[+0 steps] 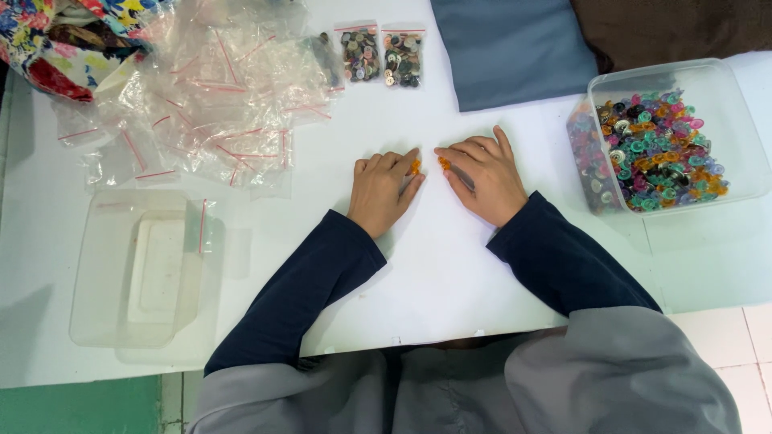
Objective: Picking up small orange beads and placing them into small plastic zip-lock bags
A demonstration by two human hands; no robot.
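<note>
Orange plastic buttons [416, 166], small, light and likely slippery, pinched edgewise by left hand [384, 193] and right hand [481, 178], left of the clear button-filled tub [728, 120]

Figure: the person is wearing long dark navy sleeves that are ending in plain cuffs at the wrists of the left hand [384, 193] and the right hand [482, 178]. A loose grey garment is draping over the upper arms and lap, falling in soft folds. Both hands are showing bare, without rings or gloves.
</note>
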